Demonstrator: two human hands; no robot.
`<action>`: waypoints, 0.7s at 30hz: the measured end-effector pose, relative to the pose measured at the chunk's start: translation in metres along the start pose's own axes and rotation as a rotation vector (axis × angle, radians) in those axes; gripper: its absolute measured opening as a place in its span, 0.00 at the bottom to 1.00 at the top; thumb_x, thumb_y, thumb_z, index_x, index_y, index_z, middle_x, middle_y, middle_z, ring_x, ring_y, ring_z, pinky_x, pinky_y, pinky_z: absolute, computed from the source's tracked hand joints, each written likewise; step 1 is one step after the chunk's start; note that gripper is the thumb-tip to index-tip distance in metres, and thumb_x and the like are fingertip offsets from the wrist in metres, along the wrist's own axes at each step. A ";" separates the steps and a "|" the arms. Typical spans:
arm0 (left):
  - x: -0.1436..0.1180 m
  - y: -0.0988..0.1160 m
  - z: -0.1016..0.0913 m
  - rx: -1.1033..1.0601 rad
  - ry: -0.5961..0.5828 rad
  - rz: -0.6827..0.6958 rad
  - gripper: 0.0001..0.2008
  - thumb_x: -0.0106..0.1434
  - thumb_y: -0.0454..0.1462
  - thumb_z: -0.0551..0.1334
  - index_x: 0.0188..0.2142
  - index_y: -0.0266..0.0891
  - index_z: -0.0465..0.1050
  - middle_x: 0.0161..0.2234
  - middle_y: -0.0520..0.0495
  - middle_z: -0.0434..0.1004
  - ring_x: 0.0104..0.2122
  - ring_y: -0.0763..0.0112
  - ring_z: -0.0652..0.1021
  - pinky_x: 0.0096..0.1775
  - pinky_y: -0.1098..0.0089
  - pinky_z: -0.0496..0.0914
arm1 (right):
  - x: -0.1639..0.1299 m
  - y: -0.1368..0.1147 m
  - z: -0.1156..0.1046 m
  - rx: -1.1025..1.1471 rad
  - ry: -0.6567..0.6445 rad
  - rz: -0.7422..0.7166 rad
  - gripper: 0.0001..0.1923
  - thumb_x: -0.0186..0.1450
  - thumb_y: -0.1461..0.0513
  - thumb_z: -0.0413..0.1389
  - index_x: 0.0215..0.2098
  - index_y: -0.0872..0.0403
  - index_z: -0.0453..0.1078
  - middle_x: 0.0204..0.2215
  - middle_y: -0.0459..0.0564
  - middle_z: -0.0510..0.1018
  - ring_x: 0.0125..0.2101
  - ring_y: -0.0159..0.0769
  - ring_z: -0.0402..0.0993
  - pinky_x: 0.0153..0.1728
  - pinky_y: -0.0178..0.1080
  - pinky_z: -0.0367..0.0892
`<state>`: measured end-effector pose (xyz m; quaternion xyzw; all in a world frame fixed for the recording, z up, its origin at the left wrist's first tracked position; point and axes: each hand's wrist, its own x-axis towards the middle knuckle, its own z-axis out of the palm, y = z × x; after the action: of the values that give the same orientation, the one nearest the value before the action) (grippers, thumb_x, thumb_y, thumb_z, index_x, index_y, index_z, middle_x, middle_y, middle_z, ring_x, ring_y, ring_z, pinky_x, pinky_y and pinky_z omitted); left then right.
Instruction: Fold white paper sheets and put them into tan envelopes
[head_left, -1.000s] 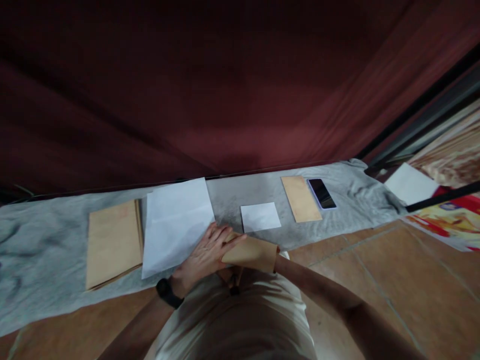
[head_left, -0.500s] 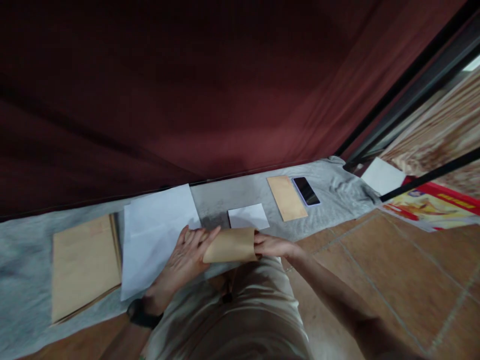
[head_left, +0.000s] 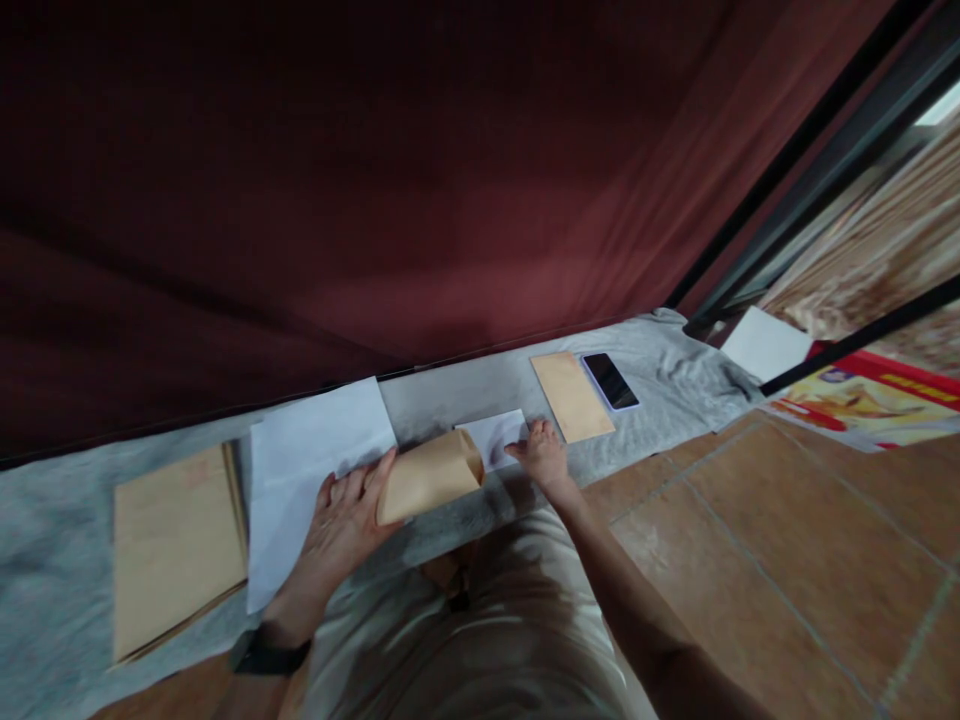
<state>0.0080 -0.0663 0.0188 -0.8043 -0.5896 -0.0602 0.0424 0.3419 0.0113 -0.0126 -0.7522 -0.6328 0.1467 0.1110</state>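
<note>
My left hand (head_left: 349,520) holds a brown paper envelope (head_left: 429,478) by its left end. The envelope bulges, and its mouth gapes toward the right. My right hand (head_left: 543,456) rests at the right end of a small stack of white paper (head_left: 493,436), thumb stretched out over it and apart from the bent fingers. Part of that stack is hidden behind the envelope and the hand. Just beyond my right hand lies a flat brown envelope (head_left: 573,396). Large white sheets (head_left: 315,440) lie under and beside my left hand.
At the left is a pile of larger brown envelopes (head_left: 176,555). A phone (head_left: 611,382) lies right of the flat envelope. Everything rests on a grey cloth (head_left: 667,375) along a dark red curtain (head_left: 420,200). A printed red and yellow sheet (head_left: 862,400) is at the right.
My right hand has come out of the envelope's mouth and moved up to the small white stack. My left hand has shifted left with the envelope, which is now tilted and opened wider.
</note>
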 end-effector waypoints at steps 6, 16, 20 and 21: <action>0.001 -0.004 0.011 -0.016 -0.021 -0.004 0.47 0.59 0.45 0.68 0.73 0.42 0.46 0.57 0.34 0.72 0.57 0.45 0.73 0.63 0.45 0.58 | 0.006 0.001 0.002 0.030 -0.025 0.058 0.23 0.63 0.53 0.66 0.49 0.57 0.67 0.45 0.62 0.79 0.48 0.50 0.78 0.47 0.42 0.70; 0.005 -0.005 0.016 -0.084 -0.066 -0.068 0.44 0.58 0.46 0.68 0.70 0.42 0.53 0.58 0.35 0.71 0.58 0.46 0.72 0.62 0.46 0.60 | 0.004 0.035 -0.007 0.631 0.025 0.005 0.13 0.69 0.54 0.50 0.46 0.50 0.70 0.34 0.49 0.78 0.35 0.41 0.76 0.37 0.40 0.74; 0.006 -0.004 0.017 -0.094 -0.042 -0.075 0.43 0.58 0.45 0.67 0.70 0.43 0.53 0.57 0.36 0.72 0.57 0.47 0.72 0.61 0.48 0.60 | -0.002 0.041 -0.014 0.949 0.057 0.016 0.19 0.66 0.47 0.50 0.48 0.49 0.68 0.36 0.48 0.76 0.34 0.39 0.73 0.31 0.38 0.76; 0.006 -0.004 0.018 -0.092 -0.038 -0.074 0.43 0.59 0.45 0.67 0.70 0.43 0.52 0.57 0.36 0.72 0.57 0.47 0.72 0.61 0.48 0.61 | -0.003 0.040 -0.016 0.989 0.070 0.010 0.20 0.66 0.46 0.51 0.47 0.49 0.67 0.37 0.48 0.76 0.35 0.39 0.73 0.31 0.38 0.76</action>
<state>0.0070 -0.0568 0.0019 -0.7841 -0.6162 -0.0738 -0.0081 0.3843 0.0014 -0.0116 -0.6170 -0.4797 0.4046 0.4749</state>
